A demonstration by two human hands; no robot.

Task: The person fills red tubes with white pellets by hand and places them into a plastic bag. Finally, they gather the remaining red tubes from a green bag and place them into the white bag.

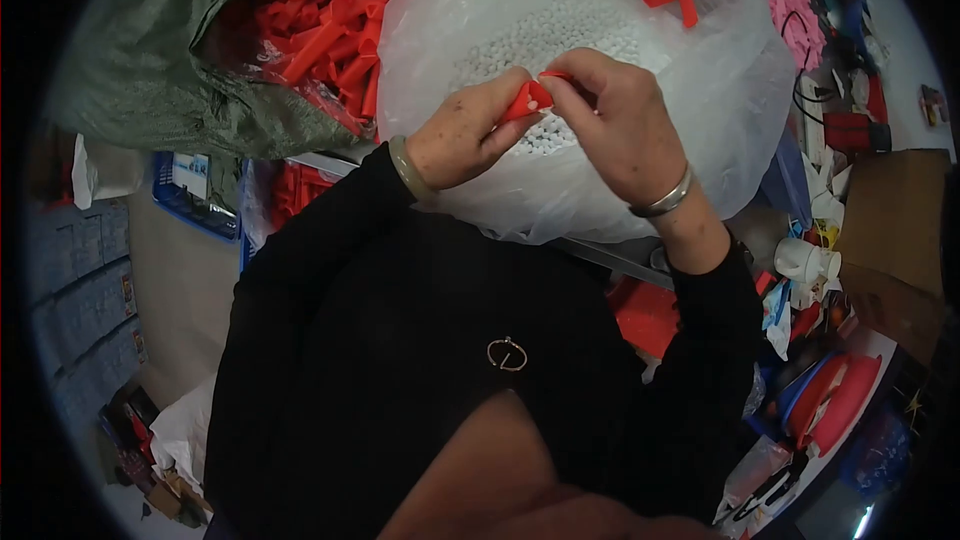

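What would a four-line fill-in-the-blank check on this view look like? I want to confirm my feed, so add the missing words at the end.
1. The left hand holds a small piece coloured ____.
2. The beads in the plastic bag are coloured ____.
3. The silver bangle is on the person's ____ wrist.
4. The heaped pieces at the upper left lie in the mouth of a sack coloured ____.

Missing words: red; white; right; green.

a table [622,265] carries a translucent bag [735,110]; green sack [145,65] beside it
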